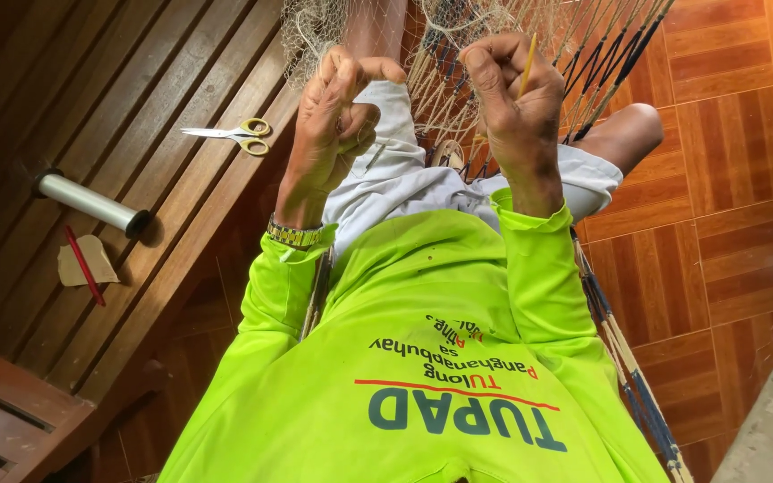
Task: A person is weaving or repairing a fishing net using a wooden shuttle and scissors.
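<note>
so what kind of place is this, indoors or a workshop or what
Probably a home porch or room, not a workshop: a red-brown tiled floor, a slatted wooden bench with scissors and a spool on it. The left hand and right hand work a fishing net.

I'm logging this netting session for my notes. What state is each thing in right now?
left hand: fingers pinched on net
right hand: closed around yellow needle
net: stretched taut
scissors: closed, lying on bench
spool: lying on its side
</note>
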